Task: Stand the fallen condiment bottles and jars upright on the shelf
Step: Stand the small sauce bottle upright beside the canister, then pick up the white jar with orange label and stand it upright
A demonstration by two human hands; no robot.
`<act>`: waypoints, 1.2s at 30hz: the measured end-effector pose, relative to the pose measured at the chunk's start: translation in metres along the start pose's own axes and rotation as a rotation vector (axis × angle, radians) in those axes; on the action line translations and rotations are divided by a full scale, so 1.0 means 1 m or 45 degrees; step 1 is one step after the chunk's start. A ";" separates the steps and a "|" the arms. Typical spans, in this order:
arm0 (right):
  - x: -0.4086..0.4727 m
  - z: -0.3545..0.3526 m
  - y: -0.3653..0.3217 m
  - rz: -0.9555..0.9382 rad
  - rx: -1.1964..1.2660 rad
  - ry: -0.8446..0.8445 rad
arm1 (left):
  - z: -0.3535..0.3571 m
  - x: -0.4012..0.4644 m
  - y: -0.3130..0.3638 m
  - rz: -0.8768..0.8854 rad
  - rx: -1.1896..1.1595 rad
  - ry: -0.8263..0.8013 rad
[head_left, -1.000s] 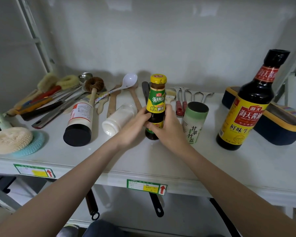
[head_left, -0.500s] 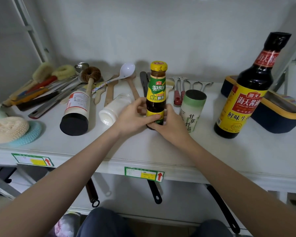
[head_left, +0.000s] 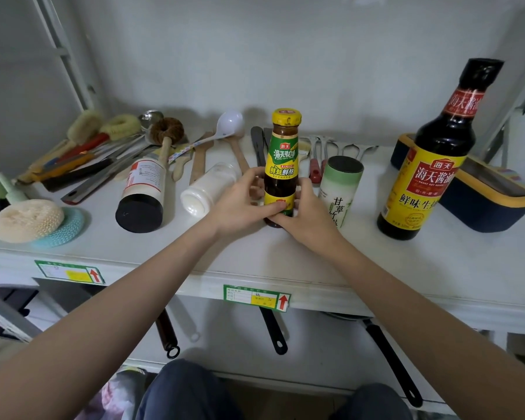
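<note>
We see five condiment containers on the white shelf (head_left: 376, 268). Oyster sauce bottle (head_left: 282, 165): dark glass, yellow cap, green-yellow label, standing upright mid-shelf, base on the shelf. Soy sauce bottle (head_left: 434, 165): tall, dark, black cap, red-yellow label, upright at right. Green-white canister (head_left: 340, 189): dark lid, upright, just right of the oyster sauce bottle. Two still down: white-labelled bottle (head_left: 143, 192) with a black cap, on its side at left, cap end toward the shelf's front edge; small clear jar (head_left: 208, 189) of white contents beside it, also on its side, white lid facing front.
</note>
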State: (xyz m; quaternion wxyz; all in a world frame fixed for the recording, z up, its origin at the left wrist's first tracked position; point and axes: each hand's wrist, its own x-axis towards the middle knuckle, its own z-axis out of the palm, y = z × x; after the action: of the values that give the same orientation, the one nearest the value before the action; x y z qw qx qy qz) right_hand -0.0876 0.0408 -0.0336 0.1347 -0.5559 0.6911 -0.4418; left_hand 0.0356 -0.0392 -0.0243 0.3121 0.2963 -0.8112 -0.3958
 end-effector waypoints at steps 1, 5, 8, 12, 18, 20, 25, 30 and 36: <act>0.000 -0.001 -0.001 -0.016 0.011 0.003 | -0.001 -0.001 0.000 -0.009 -0.014 -0.003; 0.000 -0.007 -0.008 -0.068 0.075 0.001 | -0.004 -0.004 0.005 0.005 -0.071 -0.009; 0.000 -0.009 -0.014 -0.109 0.160 0.009 | -0.009 -0.007 0.012 0.033 -0.075 -0.002; 0.004 -0.018 -0.025 -0.167 0.142 0.100 | -0.016 -0.006 0.021 0.067 -0.044 0.036; 0.001 -0.047 -0.056 -0.266 -0.030 0.345 | -0.042 -0.008 0.034 0.123 0.181 0.227; -0.002 -0.050 -0.067 -0.357 0.003 0.384 | -0.053 -0.008 0.028 0.092 0.323 0.275; -0.008 -0.026 -0.084 -0.453 0.032 0.264 | -0.068 -0.012 -0.001 -0.169 0.443 0.237; 0.005 0.017 -0.080 -0.295 0.110 0.042 | -0.066 -0.014 -0.021 -0.227 0.548 0.198; 0.020 0.058 -0.067 -0.001 0.217 -0.111 | -0.061 -0.010 -0.028 -0.279 0.975 0.126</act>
State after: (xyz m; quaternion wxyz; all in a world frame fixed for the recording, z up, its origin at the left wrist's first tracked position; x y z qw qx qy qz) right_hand -0.0116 -0.0030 -0.0101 0.2112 -0.5615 0.6443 -0.4743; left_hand 0.0936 -0.0746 -0.0202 0.1738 0.4946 -0.8477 -0.0812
